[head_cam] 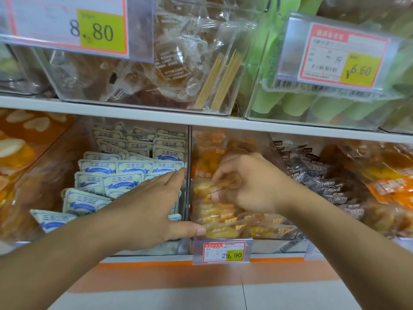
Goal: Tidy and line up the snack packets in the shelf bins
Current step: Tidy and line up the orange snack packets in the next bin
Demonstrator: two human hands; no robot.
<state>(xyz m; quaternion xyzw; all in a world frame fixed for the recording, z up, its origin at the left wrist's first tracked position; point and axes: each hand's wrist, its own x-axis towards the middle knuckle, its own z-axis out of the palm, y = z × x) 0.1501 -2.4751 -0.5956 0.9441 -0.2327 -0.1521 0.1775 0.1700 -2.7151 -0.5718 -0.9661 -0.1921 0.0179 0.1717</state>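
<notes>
White-and-blue snack packets [125, 182] fill a clear bin [187, 153] on the lower shelf, standing in rough rows. My left hand [147, 211] lies flat over the front packets with fingers straight, its thumb reaching the divider. In the bin to the right lie yellow-orange packets [225, 220]. My right hand [250, 184] pinches one yellow packet [205, 189] between thumb and fingers, just above the pile.
Dark plum packets [312, 175] and orange packets [386, 184] fill the bins further right. An orange-tinted bin [20, 153] stands at the left. The upper shelf [134, 110] holds clear bins with price tags. A 29.90 tag [222, 251] hangs at the front edge.
</notes>
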